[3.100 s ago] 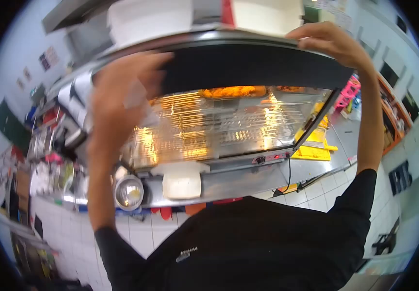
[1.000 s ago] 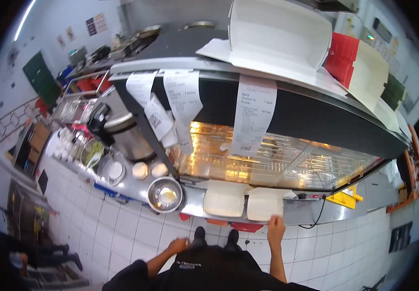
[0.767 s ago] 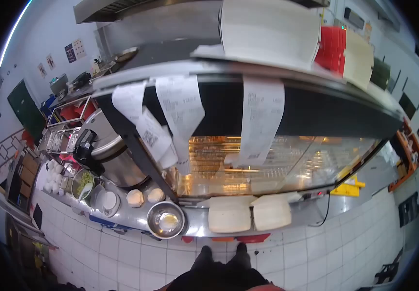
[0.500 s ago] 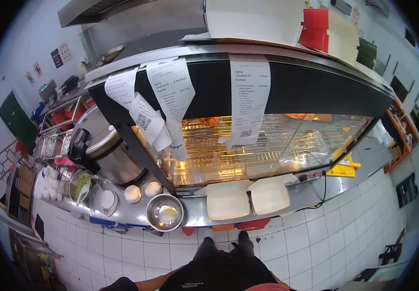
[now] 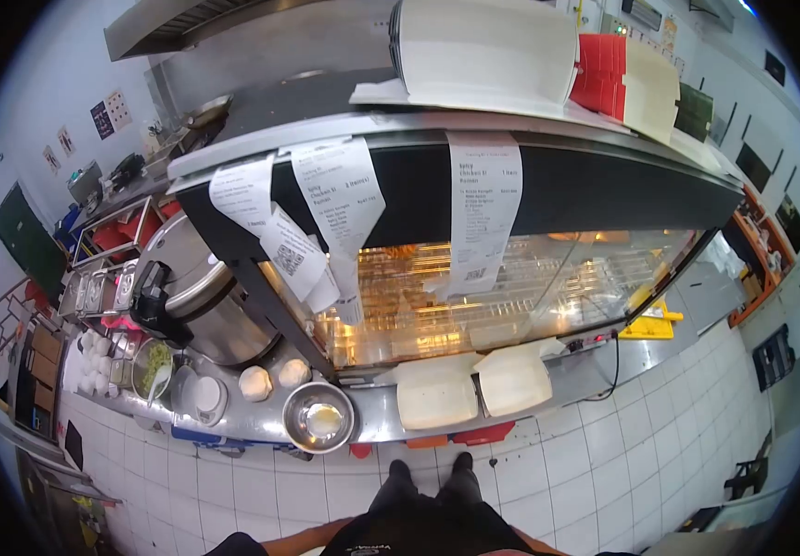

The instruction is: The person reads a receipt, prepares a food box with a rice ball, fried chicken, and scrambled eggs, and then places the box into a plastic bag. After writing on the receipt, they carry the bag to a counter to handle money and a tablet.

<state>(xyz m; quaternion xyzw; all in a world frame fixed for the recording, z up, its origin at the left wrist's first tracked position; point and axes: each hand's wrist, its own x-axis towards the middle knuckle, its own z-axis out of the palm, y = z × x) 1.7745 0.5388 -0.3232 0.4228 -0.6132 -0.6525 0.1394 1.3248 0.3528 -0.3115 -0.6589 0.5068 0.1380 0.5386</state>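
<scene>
Neither of my hands shows; only parts of my forearms appear at the bottom edge, beside my dark top. In front of me on the steel counter stand two open paper food boxes, side by side. To their left is a shiny metal bowl, with two pale round wrapped items behind it. Behind the boxes is a lit glass warming cabinet with wire racks and some food at the top. Printed order slips hang from its top edge.
A large lidded steel pot stands left of the cabinet. Nearby are a small scale and a bowl of chopped greens. A yellow tray lies at the right. White boxes are stacked on top of the cabinet.
My view has tilted and shifted slightly, so the cabinet top and hanging slips sit lower in the picture. The boxes, bowl and wrapped items have stayed in place on the counter.
</scene>
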